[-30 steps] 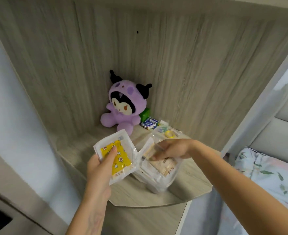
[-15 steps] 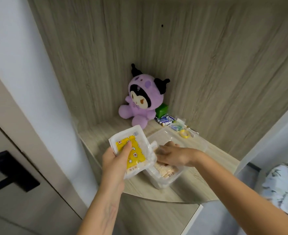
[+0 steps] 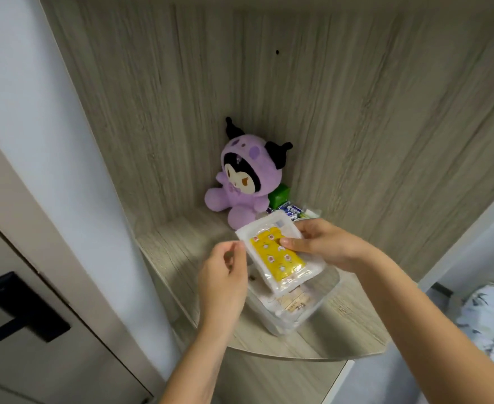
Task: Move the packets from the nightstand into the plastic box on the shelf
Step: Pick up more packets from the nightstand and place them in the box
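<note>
A white packet with a yellow patterned panel [image 3: 275,255] lies flat over the clear plastic box [image 3: 304,313] on the wooden shelf [image 3: 176,249]. My right hand [image 3: 324,243] holds the packet by its right edge, thumb on top of the yellow panel. My left hand [image 3: 224,281] hovers just left of the packet with loosely curled fingers and holds nothing. Inside the box, under the yellow packet, lies another packet with a beige label [image 3: 292,301].
A purple plush toy [image 3: 243,182] sits in the shelf's back corner, with a green box [image 3: 279,195] and small blue-white items [image 3: 289,208] beside it. A white wall and a door with a black handle [image 3: 21,307] stand at left. Bedding [image 3: 487,316] shows at right.
The yellow packet passed from my left hand to my right hand and now lies over the box. My left hand let go and drew back slightly.
</note>
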A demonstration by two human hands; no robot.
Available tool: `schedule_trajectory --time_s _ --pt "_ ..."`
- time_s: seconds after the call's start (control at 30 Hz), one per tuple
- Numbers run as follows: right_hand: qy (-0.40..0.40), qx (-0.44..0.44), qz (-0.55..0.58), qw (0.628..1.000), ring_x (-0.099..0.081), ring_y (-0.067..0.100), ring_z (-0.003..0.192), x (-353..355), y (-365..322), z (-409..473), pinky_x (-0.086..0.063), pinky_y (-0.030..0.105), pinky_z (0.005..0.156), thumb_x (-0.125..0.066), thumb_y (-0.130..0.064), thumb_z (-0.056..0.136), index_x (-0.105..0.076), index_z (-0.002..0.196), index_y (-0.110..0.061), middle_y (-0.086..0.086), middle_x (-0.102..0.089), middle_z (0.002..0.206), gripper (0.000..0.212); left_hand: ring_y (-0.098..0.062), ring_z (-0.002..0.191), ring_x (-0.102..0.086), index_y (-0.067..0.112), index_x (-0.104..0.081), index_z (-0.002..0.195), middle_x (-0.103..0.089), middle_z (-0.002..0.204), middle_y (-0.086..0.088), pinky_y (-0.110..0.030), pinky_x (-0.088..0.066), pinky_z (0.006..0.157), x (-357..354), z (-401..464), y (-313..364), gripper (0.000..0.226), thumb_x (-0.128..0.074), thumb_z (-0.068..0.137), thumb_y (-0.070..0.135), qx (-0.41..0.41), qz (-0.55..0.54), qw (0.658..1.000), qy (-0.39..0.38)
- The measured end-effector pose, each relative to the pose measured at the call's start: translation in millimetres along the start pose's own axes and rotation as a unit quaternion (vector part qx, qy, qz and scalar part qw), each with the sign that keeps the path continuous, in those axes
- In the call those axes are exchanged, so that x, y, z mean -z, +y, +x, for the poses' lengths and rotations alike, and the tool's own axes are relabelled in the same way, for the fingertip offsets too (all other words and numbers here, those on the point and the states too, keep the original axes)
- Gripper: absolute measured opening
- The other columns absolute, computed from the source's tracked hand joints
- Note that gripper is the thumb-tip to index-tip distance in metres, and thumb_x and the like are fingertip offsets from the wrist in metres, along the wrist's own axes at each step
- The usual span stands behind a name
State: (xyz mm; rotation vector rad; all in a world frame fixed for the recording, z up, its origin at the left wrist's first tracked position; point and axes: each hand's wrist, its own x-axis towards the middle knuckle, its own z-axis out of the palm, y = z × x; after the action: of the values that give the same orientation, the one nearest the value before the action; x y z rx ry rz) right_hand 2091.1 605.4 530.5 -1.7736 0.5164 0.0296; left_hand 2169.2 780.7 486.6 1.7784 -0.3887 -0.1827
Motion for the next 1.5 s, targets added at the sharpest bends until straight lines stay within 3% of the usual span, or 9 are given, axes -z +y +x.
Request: schedule_trajectory --time_s 0.07,0.17,0.3,0.43,0.73,0.93,1.13,1.33,1.5 --pt "0.005 -0.022 -0.022 1.000 -0.070 0.015 0.085 20.3 7.3 -2.7 -0.057 0.027 0.079 -0.065 -0.019 0.090 -0.066 0.109 -0.006 0.004 -0.075 0.098 0.023 -0.020 0.096 -0.062 0.022 -0.067 0.102 -0.065 0.103 0.002 -0.035 -0.049 0.083 4.4 5.1 -5.3 0.015 -0.060 0.091 0.029 -0.046 0.113 0.991 0.047" --pt "0.060 -0.073 -0.152 0.984 -0.062 0.017 0.092 46.5 18.0 2.1 -0.051 0.032 0.086 -0.069 -0.030 0.086 -0.064 0.101 -0.012 -0.001 -0.066 0.097 0.024 -0.024 0.102 -0.060 0.018 -0.066 0.115 -0.062 0.114 -0.003 -0.036 -0.049 0.087 4.4 12.4 -12.1 0.030 -0.063 0.088 0.030 -0.039 0.204 0.978 0.012" --pt "0.127 -0.139 -0.353 0.916 -0.057 0.025 0.113 50.6 19.7 10.3 -0.041 0.028 0.086 -0.069 -0.037 0.085 -0.054 0.128 -0.011 0.005 -0.060 0.118 0.053 -0.021 0.098 -0.067 0.013 -0.067 0.114 -0.071 0.111 -0.004 -0.035 -0.053 0.087 -1.3 10.0 -13.7 0.026 -0.057 0.090 0.015 -0.025 0.191 0.980 -0.045" --pt "0.095 -0.158 -0.429 0.884 -0.055 0.027 0.118 28.0 16.6 16.0 -0.044 0.031 0.091 -0.063 -0.034 0.090 -0.049 0.133 -0.010 0.010 -0.056 0.131 0.051 -0.021 0.096 -0.068 0.012 -0.068 0.115 -0.073 0.106 -0.005 -0.034 -0.055 0.087 -4.3 8.6 -13.0 0.028 -0.054 0.091 0.010 -0.018 0.180 0.983 -0.026" --pt "0.022 -0.182 -0.438 0.880 -0.053 0.026 0.119 12.7 30.9 26.4 -0.042 0.031 0.097 -0.046 -0.031 0.100 -0.042 0.138 -0.010 0.010 -0.055 0.131 0.043 -0.023 0.094 -0.069 0.015 -0.069 0.113 -0.074 0.101 -0.004 -0.036 -0.056 0.082 -7.2 4.1 -12.6 0.028 -0.053 0.091 0.013 -0.021 0.184 0.983 0.006" --pt "0.076 -0.151 -0.526 0.833 -0.053 0.022 0.085 3.4 45.4 37.0 -0.043 0.028 0.070 -0.053 -0.024 0.097 -0.059 0.118 -0.004 0.008 -0.059 0.098 0.030 -0.025 0.095 -0.069 0.015 -0.070 0.112 -0.074 0.102 -0.005 -0.038 -0.056 0.081 -9.2 3.6 -13.8 0.027 -0.054 0.090 0.013 -0.026 0.183 0.983 0.016" --pt "0.111 -0.113 -0.525 0.836 -0.053 0.020 0.079 5.4 52.9 37.4 -0.035 0.021 0.052 -0.055 -0.022 0.096 -0.063 0.105 -0.006 0.004 -0.054 0.088 0.020 -0.023 0.092 -0.069 0.015 -0.070 0.111 -0.074 0.099 -0.005 -0.039 -0.056 0.081 -9.7 3.5 -15.1 0.026 -0.054 0.091 0.013 -0.025 0.174 0.984 0.016" --pt "0.127 -0.109 -0.483 0.860 -0.057 0.021 0.090 7.4 52.6 30.5 -0.046 0.027 0.072 -0.054 -0.033 0.095 -0.061 0.115 -0.008 0.008 -0.064 0.108 0.033 -0.021 0.093 -0.068 0.013 -0.068 0.113 -0.073 0.102 -0.004 -0.034 -0.056 0.082 -6.7 6.6 -13.5 0.026 -0.054 0.092 0.012 -0.025 0.173 0.984 -0.014" --pt "0.206 -0.020 -0.441 0.873 -0.059 0.022 0.113 7.5 38.7 7.6 -0.050 0.031 0.092 -0.054 -0.026 0.095 -0.050 0.136 -0.012 0.006 -0.061 0.128 0.044 -0.013 0.086 -0.063 0.011 -0.067 0.113 -0.070 0.098 0.003 -0.020 -0.046 0.075 -1.5 14.8 -14.8 0.024 -0.055 0.092 0.009 -0.021 0.169 0.984 -0.056"
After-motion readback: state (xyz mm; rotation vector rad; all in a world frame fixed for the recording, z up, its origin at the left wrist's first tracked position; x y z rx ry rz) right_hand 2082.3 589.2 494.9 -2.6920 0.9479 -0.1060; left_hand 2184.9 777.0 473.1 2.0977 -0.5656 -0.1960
